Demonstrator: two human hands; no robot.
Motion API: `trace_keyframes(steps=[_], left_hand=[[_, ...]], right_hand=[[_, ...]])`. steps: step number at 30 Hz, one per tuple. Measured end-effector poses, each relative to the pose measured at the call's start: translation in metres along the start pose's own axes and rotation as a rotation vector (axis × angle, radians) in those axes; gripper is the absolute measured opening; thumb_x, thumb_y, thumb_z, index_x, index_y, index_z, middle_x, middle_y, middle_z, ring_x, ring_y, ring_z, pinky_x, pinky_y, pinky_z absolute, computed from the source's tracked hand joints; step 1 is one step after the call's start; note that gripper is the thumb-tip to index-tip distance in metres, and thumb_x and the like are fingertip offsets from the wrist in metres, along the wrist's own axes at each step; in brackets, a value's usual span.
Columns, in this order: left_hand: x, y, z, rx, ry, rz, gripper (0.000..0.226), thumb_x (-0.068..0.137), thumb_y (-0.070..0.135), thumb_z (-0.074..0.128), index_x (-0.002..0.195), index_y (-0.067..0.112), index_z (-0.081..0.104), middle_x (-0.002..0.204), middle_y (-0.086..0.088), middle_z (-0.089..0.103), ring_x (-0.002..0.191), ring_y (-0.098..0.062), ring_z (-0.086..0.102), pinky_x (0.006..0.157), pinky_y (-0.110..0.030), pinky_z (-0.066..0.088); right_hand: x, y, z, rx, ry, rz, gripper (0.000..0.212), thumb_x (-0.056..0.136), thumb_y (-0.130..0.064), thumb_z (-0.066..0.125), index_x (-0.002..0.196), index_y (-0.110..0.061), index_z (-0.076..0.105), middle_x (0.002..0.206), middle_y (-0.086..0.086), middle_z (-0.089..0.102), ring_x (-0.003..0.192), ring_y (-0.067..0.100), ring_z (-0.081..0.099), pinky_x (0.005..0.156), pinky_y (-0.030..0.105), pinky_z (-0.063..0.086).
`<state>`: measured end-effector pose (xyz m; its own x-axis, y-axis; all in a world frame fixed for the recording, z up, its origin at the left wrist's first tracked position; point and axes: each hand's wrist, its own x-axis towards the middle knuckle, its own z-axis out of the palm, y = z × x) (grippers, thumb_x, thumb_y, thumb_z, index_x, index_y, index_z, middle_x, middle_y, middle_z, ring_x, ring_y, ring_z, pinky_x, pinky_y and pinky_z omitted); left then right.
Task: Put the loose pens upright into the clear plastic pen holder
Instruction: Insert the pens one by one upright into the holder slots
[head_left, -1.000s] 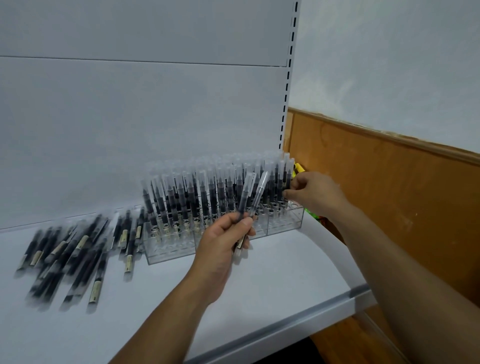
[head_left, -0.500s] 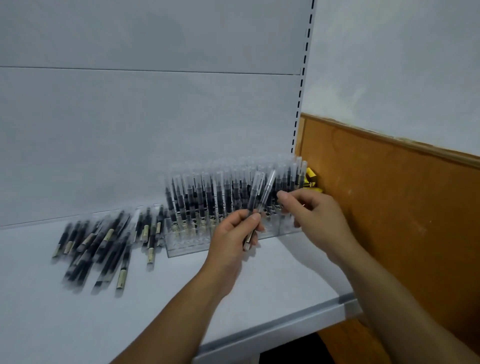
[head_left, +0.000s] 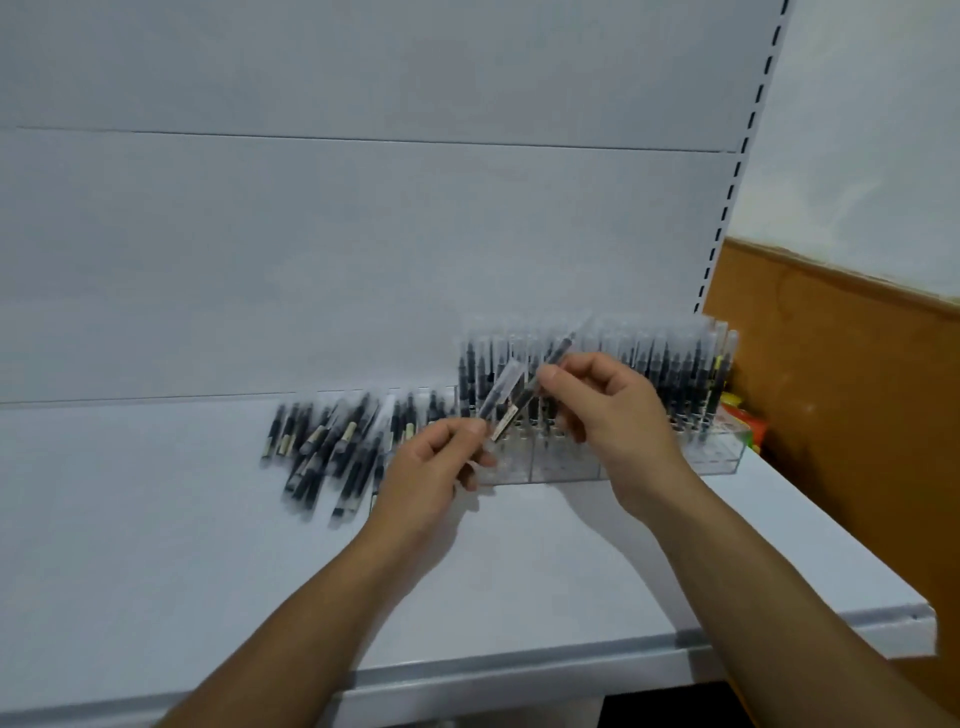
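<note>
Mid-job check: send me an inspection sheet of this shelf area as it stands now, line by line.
Surface: white shelf with a metal front edge.
Job's things: clear pen holder at the back right, with upright pens in rows; loose pens lie piled to its left.
Clutter: coloured item, yellow, green and red, behind the holder's right end, too blurred to identify.
Grips: left hand pinches a capped pen; right hand pinches a second pen, tilted, in front of the holder.
Cables: nothing seen.
Surroundings: white back panel, slotted upright, wooden panel on the right.
</note>
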<state>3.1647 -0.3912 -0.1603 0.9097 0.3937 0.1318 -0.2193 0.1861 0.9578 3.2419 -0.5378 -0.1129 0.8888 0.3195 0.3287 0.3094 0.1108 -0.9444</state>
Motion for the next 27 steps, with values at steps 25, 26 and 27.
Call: trace_keyframes(steps=[25,26,27], left_hand=[[-0.01,0.004,-0.021,-0.1,0.094,0.062,0.021,0.096,0.018,0.054,0.092,0.012,0.073,0.067,-0.002,0.06,0.049,-0.006,0.044,0.045,-0.013,0.037],[-0.01,0.005,-0.021,-0.099,0.097,0.062,0.021,0.096,0.018,0.054,0.092,0.012,0.073,0.067,-0.002,0.06,0.049,-0.006,0.044,0.045,-0.013,0.037],[-0.01,0.005,-0.02,-0.095,0.102,0.062,0.02,0.096,0.018,0.054,0.093,0.011,0.073,0.067,-0.002,0.06,0.049,-0.006,0.044,0.045,-0.013,0.037]], right_hand=[[0.029,0.025,0.053,-0.835,-0.096,-0.157,0.017,0.086,-0.034,0.069,0.075,-0.03,0.056,0.067,-0.014,0.06,0.065,0.0,0.056,0.061,0.025,0.045],[0.028,0.026,0.054,-0.825,-0.092,-0.165,0.017,0.086,-0.033,0.069,0.075,-0.03,0.056,0.067,-0.014,0.059,0.065,0.0,0.055,0.061,0.025,0.044],[0.027,0.026,0.054,-0.824,-0.096,-0.171,0.017,0.087,-0.034,0.069,0.076,-0.03,0.057,0.067,-0.015,0.059,0.065,0.001,0.055,0.062,0.025,0.045]])
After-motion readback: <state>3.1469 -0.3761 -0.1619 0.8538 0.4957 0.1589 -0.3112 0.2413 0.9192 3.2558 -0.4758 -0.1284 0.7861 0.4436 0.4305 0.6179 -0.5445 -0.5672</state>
